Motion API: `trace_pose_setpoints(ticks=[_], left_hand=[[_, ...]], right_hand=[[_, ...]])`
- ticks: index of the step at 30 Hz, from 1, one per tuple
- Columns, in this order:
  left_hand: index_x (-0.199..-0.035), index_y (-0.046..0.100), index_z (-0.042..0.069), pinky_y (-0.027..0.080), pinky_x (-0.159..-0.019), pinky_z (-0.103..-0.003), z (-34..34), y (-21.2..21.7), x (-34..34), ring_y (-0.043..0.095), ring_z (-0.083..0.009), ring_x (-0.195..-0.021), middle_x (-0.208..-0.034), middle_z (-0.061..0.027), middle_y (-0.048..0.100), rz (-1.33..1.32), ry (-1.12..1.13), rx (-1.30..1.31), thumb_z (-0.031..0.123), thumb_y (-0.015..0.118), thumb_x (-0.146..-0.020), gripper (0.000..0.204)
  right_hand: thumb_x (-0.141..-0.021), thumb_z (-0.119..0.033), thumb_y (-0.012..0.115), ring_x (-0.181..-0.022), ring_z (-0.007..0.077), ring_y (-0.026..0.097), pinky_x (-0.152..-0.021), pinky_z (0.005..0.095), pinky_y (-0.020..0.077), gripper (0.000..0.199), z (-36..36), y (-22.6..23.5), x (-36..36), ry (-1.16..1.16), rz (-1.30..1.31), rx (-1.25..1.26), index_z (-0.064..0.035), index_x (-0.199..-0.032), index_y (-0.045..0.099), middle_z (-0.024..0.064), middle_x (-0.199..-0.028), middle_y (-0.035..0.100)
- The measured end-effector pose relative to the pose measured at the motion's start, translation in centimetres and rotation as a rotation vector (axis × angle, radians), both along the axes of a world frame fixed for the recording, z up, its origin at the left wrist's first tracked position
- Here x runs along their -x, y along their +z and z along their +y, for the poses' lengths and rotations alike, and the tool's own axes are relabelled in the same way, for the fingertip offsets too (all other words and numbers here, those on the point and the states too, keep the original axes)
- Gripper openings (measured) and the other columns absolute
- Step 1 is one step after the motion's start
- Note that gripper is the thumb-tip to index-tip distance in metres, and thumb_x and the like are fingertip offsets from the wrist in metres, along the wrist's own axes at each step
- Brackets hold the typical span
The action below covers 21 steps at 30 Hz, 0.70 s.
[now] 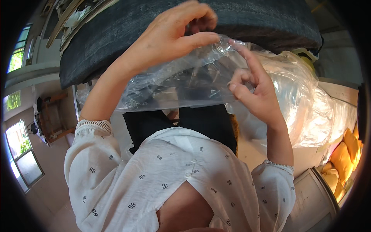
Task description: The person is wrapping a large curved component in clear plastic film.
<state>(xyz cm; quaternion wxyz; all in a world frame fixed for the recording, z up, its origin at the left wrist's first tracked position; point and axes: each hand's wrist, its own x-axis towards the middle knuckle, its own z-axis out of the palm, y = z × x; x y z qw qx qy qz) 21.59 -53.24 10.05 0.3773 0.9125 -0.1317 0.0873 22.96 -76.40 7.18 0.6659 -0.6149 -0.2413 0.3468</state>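
Observation:
A sheet or bag of clear, thin plastic (170, 87) stretches in front of me, above my lap, creased and shiny. My left hand (179, 27) is over its far edge, fingers curled and thumb stretched out toward the plastic. A gap shows between thumb and fingers, with nothing visible in it; part of the fingers is hidden. My right hand (253, 87) is by the right part of the plastic. Its index finger points up and touches the far edge close to my left thumb. The other fingers curl near the right thumb, with no object visible between them.
A dark padded surface (116, 42) lies beyond the plastic. A large heap of clear plastic (305, 100) is on my right, and orange-yellow items (344, 156) lie farther right. Long strips (75, 17) stand at the far left. A window (24, 154) and a wooden shelf (56, 116) are on the left.

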Motion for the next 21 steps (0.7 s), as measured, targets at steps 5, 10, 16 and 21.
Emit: trace_pose_setpoints(ticks=[5, 10, 16, 21], left_hand=[[-0.096, 0.061, 0.001, 0.045, -0.075, -0.034, -3.1, 5.0, -2.3, 0.056, -0.0217, -0.086, -0.091, -0.0122, 0.057, 0.187, -0.274, -0.149, 0.019, 0.067, -0.081, 0.024], [-0.089, 0.069, 0.004, 0.044, -0.068, -0.022, -3.0, 0.6, -2.8, 0.055, -0.0103, -0.077, -0.083, -0.0018, 0.059, 0.061, -0.389, 0.022, 0.012, 0.071, -0.078, 0.013], [-0.086, 0.070, 0.006, 0.047, -0.072, -0.024, -2.4, -2.3, -1.7, 0.057, -0.0124, -0.081, -0.087, -0.0038, 0.059, 0.068, -0.314, 0.388, 0.007, 0.071, -0.076, 0.010], [-0.093, 0.057, 0.005, 0.048, -0.074, -0.024, -2.9, -3.3, -0.2, 0.060, -0.0124, -0.079, -0.090, -0.0051, 0.059, 0.048, -0.290, 0.940, 0.007, 0.059, -0.087, 0.007]], right_hand=[[-0.076, 0.004, 0.053, -0.064, 0.0062, 0.047, -0.063, 0.0189, 0.0390, 0.072, -0.5, -0.2, 0.5, -0.011, 0.000, 0.040, -0.0041, -0.142, 0.025, -0.0006, -0.069, 0.048], [-0.076, 0.005, 0.053, -0.065, 0.0065, 0.049, -0.065, 0.0198, 0.0402, 0.074, -1.6, -0.6, 0.2, 0.004, 0.000, 0.059, -0.0033, -0.143, 0.023, 0.0004, -0.070, 0.049], [-0.080, -0.006, 0.058, -0.072, 0.0091, 0.053, -0.071, 0.0242, 0.0433, 0.041, -2.5, -0.2, -4.6, -0.019, -0.457, 0.133, -0.0068, -0.120, 0.054, 0.0016, -0.073, 0.057], [-0.083, -0.015, 0.060, -0.068, 0.0136, 0.055, -0.066, 0.0266, 0.0436, 0.011, -1.3, 0.1, -6.0, -0.093, -1.010, 0.267, -0.0052, -0.089, 0.058, 0.0038, -0.069, 0.057]])
